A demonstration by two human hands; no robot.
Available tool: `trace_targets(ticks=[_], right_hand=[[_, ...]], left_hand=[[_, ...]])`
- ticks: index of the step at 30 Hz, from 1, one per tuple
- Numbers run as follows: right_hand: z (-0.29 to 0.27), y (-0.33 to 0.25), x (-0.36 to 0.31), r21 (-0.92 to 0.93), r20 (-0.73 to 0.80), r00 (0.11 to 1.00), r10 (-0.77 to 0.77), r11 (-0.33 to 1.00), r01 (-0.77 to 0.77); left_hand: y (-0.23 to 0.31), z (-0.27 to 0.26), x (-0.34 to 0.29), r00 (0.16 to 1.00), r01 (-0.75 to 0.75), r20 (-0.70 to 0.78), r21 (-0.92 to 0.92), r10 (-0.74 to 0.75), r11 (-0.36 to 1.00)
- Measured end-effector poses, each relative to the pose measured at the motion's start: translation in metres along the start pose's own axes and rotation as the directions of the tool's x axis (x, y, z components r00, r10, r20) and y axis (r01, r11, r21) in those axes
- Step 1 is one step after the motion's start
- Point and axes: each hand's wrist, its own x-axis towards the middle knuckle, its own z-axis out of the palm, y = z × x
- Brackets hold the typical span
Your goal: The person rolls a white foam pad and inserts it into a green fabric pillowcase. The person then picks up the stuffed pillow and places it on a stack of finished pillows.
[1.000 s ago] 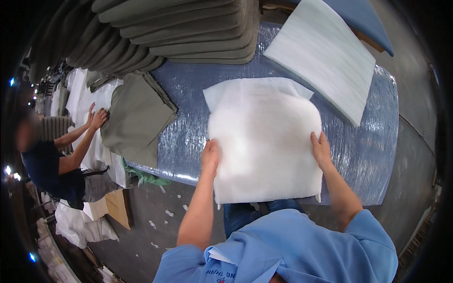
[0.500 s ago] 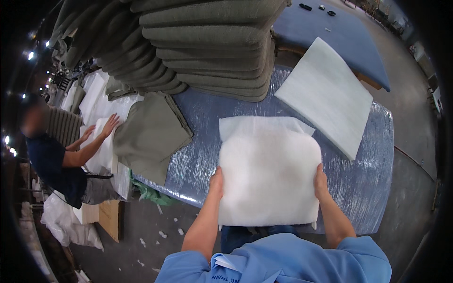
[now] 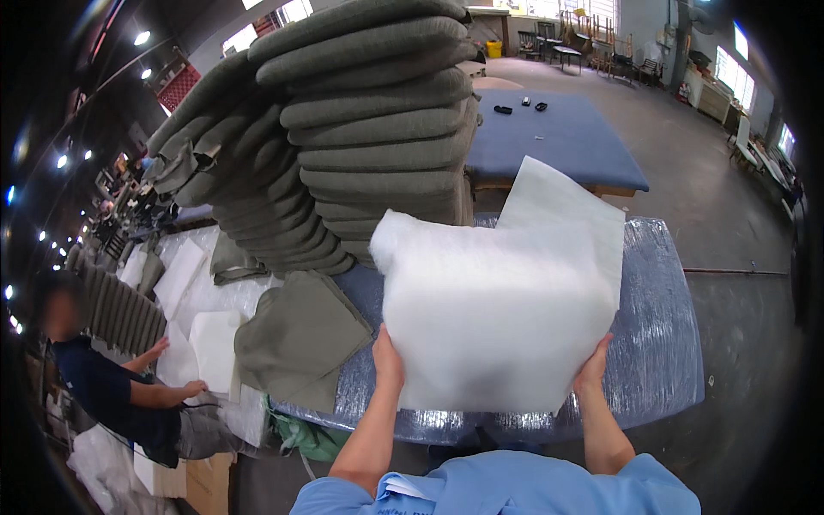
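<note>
We hold a white wadding pad (image 3: 493,318) up off the table, tilted toward us, with our hands well apart on its lower edge. Our left hand (image 3: 388,360) grips the bottom corner at about seven o'clock of the pad, and our right hand (image 3: 594,371) grips the bottom corner at about five o'clock; both are closed on the soft fibre, thumbs toward us. The pad hangs over the near part of the plastic-wrapped table (image 3: 665,343), and a second white sheet (image 3: 571,202) shows behind it at one o'clock.

To handle it well, we judge that an even grip matters: the fill looks loose and springy, so pinching one corner harder would likely let it sag or tear. We keep both hands level and keep the pad clear of the flat olive cover (image 3: 296,339) lying at nine o'clock and of the tall stack of olive cushions (image 3: 360,146) at eleven o'clock, which leans somewhat our way. A seated co-worker (image 3: 112,390) works low at eight o'clock, well apart from our hands.
</note>
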Motion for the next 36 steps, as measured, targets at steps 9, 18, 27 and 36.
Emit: trace_targets(ticks=[9,18,27,36], right_hand=[[-0.033,0.045,-0.070,-0.057,-0.052,0.997,-0.058,0.997,0.055],[-0.055,0.057,-0.079,-0.091,0.094,0.990,-0.110,0.989,0.118],[-0.080,0.003,-0.066,-0.112,0.357,0.920,0.163,0.985,-0.131],[0.109,-0.222,-0.031,-0.619,0.627,0.776,0.067,0.647,0.445]], left_hand=[[-0.037,-0.086,-0.019,0.986,0.152,0.093,-0.139,-0.140,0.979],[-0.007,-0.108,-0.016,0.987,-0.034,0.157,0.040,0.027,0.999],[-0.011,-0.112,-0.025,0.907,-0.114,0.417,0.101,0.062,0.988],[-0.017,-0.118,-0.065,0.959,-0.233,0.191,0.101,0.211,0.967]])
